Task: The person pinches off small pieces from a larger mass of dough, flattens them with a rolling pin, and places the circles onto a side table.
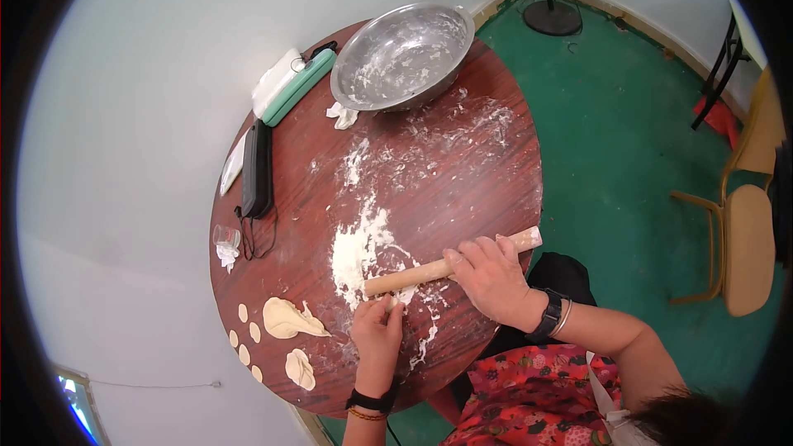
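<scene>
The rolling pin (421,274) lies at a slant on the round brown tabletop (301,260), and its right end sticks out over the edge. That end has pale pink marks, too small to make out. The right grip (489,279) is closed over the pin, near that end, with the fingers bent across the wood. The left grip (377,334) is narrow, with thumb and fingers pinched on a small bit of dough (392,305), just beside the pin's left end. White flour (353,256) is heaped near there and spread up the wood. To the left lie a big lump of dough (285,320) with a thin tail, a smaller lump (300,370), and five little flat dough rounds (254,332). A big metal bowl (405,54), dusty white inside, sits at the far side.
</scene>
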`<action>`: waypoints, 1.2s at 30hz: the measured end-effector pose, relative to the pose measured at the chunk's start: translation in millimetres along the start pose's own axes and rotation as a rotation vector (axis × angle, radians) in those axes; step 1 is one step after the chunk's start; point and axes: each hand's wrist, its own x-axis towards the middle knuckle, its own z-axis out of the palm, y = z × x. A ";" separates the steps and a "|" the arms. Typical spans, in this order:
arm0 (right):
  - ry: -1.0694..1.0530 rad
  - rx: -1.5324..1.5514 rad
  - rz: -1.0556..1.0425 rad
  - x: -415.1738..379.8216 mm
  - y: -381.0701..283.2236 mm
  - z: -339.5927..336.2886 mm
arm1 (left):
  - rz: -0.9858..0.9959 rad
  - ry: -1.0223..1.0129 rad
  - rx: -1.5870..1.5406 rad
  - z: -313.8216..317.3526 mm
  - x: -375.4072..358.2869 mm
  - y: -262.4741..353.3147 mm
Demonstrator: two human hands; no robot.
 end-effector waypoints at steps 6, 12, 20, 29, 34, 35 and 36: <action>0.023 -0.019 -0.004 0.1 0.2 1.9 | 0.080 -0.080 0.138 -3.4 6.3 4.4; -0.003 -0.015 0.005 -0.8 1.0 0.2 | -0.075 -0.167 0.065 -9.4 12.9 28.8; -0.018 -0.041 0.007 -0.4 1.7 -2.1 | -0.125 -0.169 0.065 -10.1 16.2 17.7; 0.033 -0.047 -0.005 -0.4 0.7 -0.4 | -0.206 -0.060 -0.226 -4.6 -7.4 8.1; 0.023 -0.026 -0.002 -0.2 -0.4 -0.4 | -0.412 -0.004 -0.603 -10.9 -30.3 10.7; 0.024 -0.014 0.000 0.6 -0.7 -0.6 | -0.273 -0.037 -0.443 -11.5 -35.2 5.4; 0.024 -0.017 -0.002 1.1 -1.3 -0.7 | -0.134 -0.067 -0.281 -11.6 -39.3 -3.0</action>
